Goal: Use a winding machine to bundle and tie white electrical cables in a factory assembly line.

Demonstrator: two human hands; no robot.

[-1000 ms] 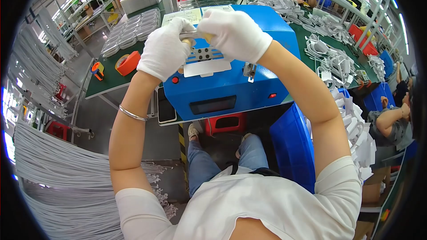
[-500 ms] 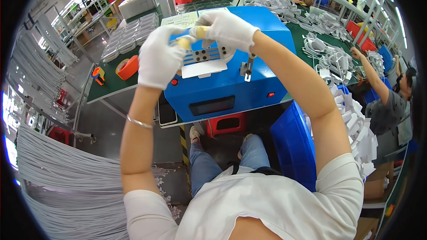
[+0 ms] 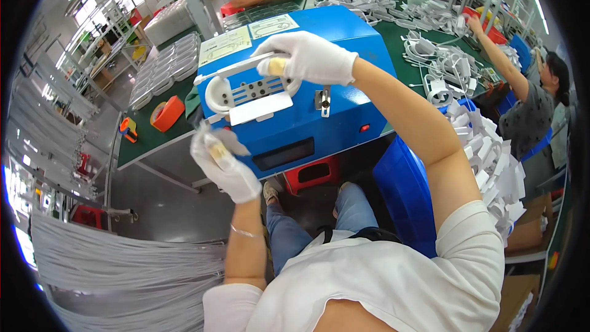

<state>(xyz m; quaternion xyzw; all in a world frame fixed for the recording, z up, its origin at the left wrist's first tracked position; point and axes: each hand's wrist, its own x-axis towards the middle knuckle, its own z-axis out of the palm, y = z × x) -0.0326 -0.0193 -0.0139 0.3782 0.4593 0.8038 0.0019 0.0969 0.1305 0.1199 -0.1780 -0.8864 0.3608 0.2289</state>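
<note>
A blue bench machine [image 3: 344,37] stands before me, with a slotted metal plate [image 3: 253,90] and a white flap [image 3: 261,109] on its upper front. Beside the plate sits a white rounded piece [image 3: 216,94]; a long white strip [image 3: 230,69] slants above it. My right hand [image 3: 310,58], in a white glove with yellow finger covering, is closed at the strip's right end; what its fingers grip is hidden. My left hand [image 3: 224,163], gloved alike, is off the machine's front left corner. Motion smears its fingers.
Orange tape dispenser [image 3: 167,113] and clear trays [image 3: 163,71] lie at left. White cable bundles [image 3: 439,64] pile at right, above a blue bin [image 3: 402,190] near white parts [image 3: 485,160]. White cables [image 3: 123,258] hang lower left. Co-workers sit beyond and at right [image 3: 528,104].
My left hand has come away from the right one, down and toward me. The right hand stays over the machine. The view has shifted, and the white strip now shows.
</note>
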